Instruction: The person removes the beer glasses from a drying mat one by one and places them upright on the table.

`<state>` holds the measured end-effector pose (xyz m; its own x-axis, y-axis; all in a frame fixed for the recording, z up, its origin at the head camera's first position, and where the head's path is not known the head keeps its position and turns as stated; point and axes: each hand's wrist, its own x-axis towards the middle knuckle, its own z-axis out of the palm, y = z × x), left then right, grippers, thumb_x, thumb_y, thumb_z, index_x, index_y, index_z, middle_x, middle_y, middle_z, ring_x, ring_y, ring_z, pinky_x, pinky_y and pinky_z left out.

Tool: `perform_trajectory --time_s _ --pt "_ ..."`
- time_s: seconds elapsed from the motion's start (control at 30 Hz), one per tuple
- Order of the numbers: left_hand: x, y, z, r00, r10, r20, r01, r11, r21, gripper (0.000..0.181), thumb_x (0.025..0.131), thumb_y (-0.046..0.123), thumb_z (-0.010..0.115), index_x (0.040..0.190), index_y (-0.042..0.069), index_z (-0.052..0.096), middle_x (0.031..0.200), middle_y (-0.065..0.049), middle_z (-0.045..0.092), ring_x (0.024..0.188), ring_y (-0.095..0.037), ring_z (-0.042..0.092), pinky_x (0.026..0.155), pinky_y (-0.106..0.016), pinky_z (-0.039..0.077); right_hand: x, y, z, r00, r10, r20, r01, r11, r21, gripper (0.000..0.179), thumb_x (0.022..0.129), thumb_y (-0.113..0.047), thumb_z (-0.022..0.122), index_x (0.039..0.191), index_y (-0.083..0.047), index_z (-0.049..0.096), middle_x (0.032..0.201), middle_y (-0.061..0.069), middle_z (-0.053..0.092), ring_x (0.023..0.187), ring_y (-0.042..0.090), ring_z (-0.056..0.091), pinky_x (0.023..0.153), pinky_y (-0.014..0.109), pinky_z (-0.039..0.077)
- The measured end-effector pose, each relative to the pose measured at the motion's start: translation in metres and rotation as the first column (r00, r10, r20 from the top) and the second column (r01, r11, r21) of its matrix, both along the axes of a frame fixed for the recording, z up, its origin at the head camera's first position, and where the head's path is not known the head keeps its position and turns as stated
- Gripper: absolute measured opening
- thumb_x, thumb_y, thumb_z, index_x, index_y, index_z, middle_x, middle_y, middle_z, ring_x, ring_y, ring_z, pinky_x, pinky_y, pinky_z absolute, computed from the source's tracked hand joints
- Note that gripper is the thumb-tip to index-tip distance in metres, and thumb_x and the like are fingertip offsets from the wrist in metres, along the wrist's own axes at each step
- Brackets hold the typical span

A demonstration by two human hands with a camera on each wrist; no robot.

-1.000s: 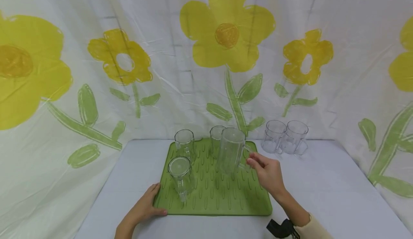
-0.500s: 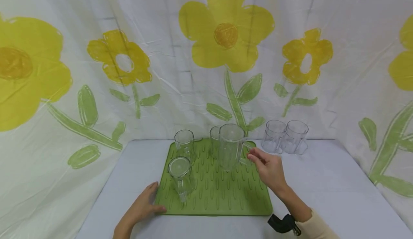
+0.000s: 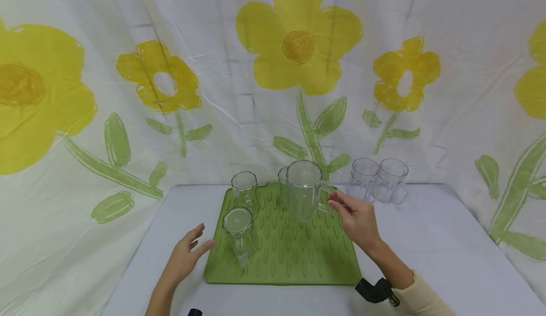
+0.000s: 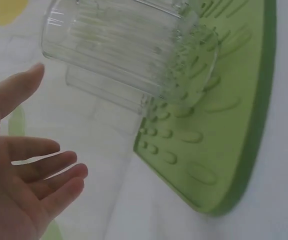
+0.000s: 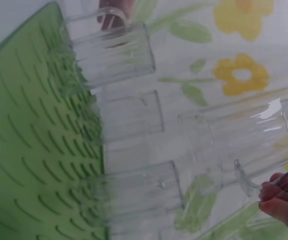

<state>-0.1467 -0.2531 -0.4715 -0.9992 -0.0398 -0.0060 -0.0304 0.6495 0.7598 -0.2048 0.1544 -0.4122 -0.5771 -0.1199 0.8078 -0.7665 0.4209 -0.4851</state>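
Note:
My right hand (image 3: 358, 223) pinches the handle of a clear glass mug (image 3: 303, 200). In the right wrist view this held mug (image 5: 244, 135) hangs in the air, apart from the green drying mat (image 3: 290, 259). My left hand (image 3: 183, 257) is raised beside the mat's left edge, fingers spread and holding nothing. Nearest to it, a glass mug (image 3: 241, 235) stands base up at the mat's front left. Behind that is another glass mug (image 3: 244, 190). A third mug (image 3: 282, 188) at the back is partly hidden by the held one.
Two more glass mugs, one (image 3: 362, 181) beside the other (image 3: 390, 181), stand on the white table (image 3: 409, 245) at the back right. A white curtain (image 3: 230, 131) with yellow flowers hangs behind the table.
My left hand has let go of the mat's front left corner and risen forward. My right hand has moved slightly up and away with the mug.

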Motion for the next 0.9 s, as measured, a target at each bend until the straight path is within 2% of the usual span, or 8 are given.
perform_trajectory --time_s 0.17,0.33,0.53,0.6,0.67,0.73,0.8,0.9 --pt "-0.003 0.004 0.014 0.991 0.046 -0.126 -0.042 0.998 0.036 0.062 0.098 0.029 0.059 0.143 -0.008 0.039 0.145 -0.030 0.044 0.134 -0.046 0.044 0.110 -0.051 0.040 -0.002 0.000 0.001 0.999 -0.003 -0.047 0.004 1.000 0.021 0.027 0.070 0.019 0.073 0.094 0.006 0.074 0.079 0.015 0.075 0.070 0.016 0.074 0.062 0.010 0.056" --pt "-0.012 0.012 0.031 0.968 0.078 -0.240 -0.059 0.994 0.089 0.055 0.097 0.025 0.061 0.139 -0.007 0.047 0.141 -0.026 0.051 0.130 -0.039 0.049 0.108 -0.044 0.042 -0.006 0.001 0.002 0.998 0.012 -0.059 -0.010 0.999 0.033 0.031 0.067 0.021 0.074 0.095 0.007 0.074 0.080 0.015 0.075 0.073 0.017 0.074 0.066 0.009 0.056" --pt "-0.024 0.021 0.050 0.950 0.086 -0.300 -0.043 0.989 0.145 0.051 0.098 0.023 0.060 0.138 -0.005 0.049 0.139 -0.023 0.053 0.129 -0.031 0.051 0.101 -0.004 0.040 -0.012 0.000 0.010 0.990 0.037 -0.135 -0.028 0.997 0.071 0.031 0.068 0.016 0.075 0.098 0.008 0.073 0.085 0.017 0.075 0.073 0.022 0.074 0.066 0.009 0.056" --pt "-0.028 0.025 0.058 0.948 0.080 -0.308 -0.027 0.985 0.173 0.050 0.098 0.024 0.059 0.138 -0.005 0.049 0.139 -0.022 0.054 0.128 -0.032 0.051 0.096 0.004 0.036 -0.015 0.000 0.014 0.982 0.042 -0.186 -0.026 0.996 0.086 0.032 0.067 0.015 0.076 0.098 0.009 0.073 0.085 0.017 0.075 0.073 0.023 0.074 0.065 0.012 0.056" --pt "-0.032 0.028 0.066 0.948 0.071 -0.311 -0.011 0.982 0.191 0.049 0.099 0.025 0.057 0.139 -0.003 0.050 0.139 -0.021 0.054 0.128 -0.031 0.052 0.094 0.004 0.037 -0.018 0.000 0.017 0.972 0.046 -0.229 -0.024 0.995 0.099 0.032 0.067 0.014 0.077 0.098 0.008 0.073 0.085 0.016 0.076 0.072 0.022 0.074 0.063 0.014 0.057" --pt "-0.035 0.032 0.074 0.954 0.053 -0.295 0.010 0.978 0.207 0.049 0.100 0.028 0.055 0.140 0.000 0.050 0.141 -0.018 0.054 0.127 -0.024 0.053 0.093 0.004 0.037 -0.020 0.000 0.018 0.968 0.059 -0.246 -0.033 0.994 0.109 0.023 0.074 0.008 0.076 0.097 0.006 0.073 0.084 0.016 0.075 0.069 0.020 0.073 0.059 0.014 0.055" --pt "-0.038 0.037 0.081 0.962 0.033 -0.272 0.031 0.974 0.226 0.049 0.101 0.031 0.053 0.141 0.003 0.049 0.142 -0.015 0.054 0.130 -0.021 0.051 0.099 -0.008 0.043 -0.021 0.000 0.019 0.963 0.063 -0.262 -0.032 0.992 0.123 0.014 0.084 -0.004 0.072 0.096 0.004 0.074 0.083 0.015 0.075 0.067 0.020 0.071 0.056 0.017 0.055" --pt "-0.040 0.046 0.089 0.971 0.001 -0.241 0.066 0.960 0.271 0.049 0.102 0.033 0.051 0.142 0.005 0.048 0.145 -0.013 0.052 0.133 -0.019 0.049 0.108 -0.024 0.044 -0.022 -0.001 0.019 0.955 0.058 -0.291 -0.016 0.989 0.145 0.029 0.096 -0.025 0.061 0.095 0.001 0.073 0.082 0.013 0.075 0.065 0.019 0.070 0.054 0.022 0.054"
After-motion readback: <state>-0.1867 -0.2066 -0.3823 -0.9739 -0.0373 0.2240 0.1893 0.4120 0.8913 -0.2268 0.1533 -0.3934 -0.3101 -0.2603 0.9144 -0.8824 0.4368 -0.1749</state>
